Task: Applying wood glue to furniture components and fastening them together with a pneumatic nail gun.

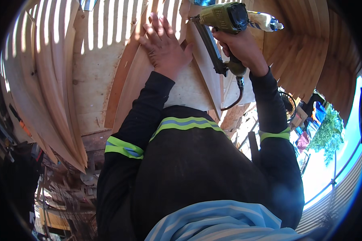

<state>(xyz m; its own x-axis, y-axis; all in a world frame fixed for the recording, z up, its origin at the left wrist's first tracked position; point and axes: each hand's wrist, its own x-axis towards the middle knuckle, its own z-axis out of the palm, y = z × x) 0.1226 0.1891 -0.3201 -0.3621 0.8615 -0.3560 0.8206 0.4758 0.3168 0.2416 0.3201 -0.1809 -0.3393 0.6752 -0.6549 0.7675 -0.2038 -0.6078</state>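
Observation:
My left hand [165,50] lies flat with fingers spread, pressing on a pale wooden board [132,84] on the worktop [94,76]. In my right hand [247,48] is an olive-green pneumatic nail gun [219,18], my fingers wrapped round its handle. Its nose points left, a little to the right of my left hand. The long dark magazine runs down toward me, and an air hose [240,94] leaves the base of the handle. Another narrow, tapering board [203,64] lies between my two hands. Whether the nose touches wood I cannot tell.
Several long wooden planks [48,76] are stacked at the left. Behind the nail gun lies a white plastic bottle [265,21]. Wooden panels [299,60] stand at the right, with a round black fan-like grille [287,106] below. Striped sunlight crosses the far worktop.

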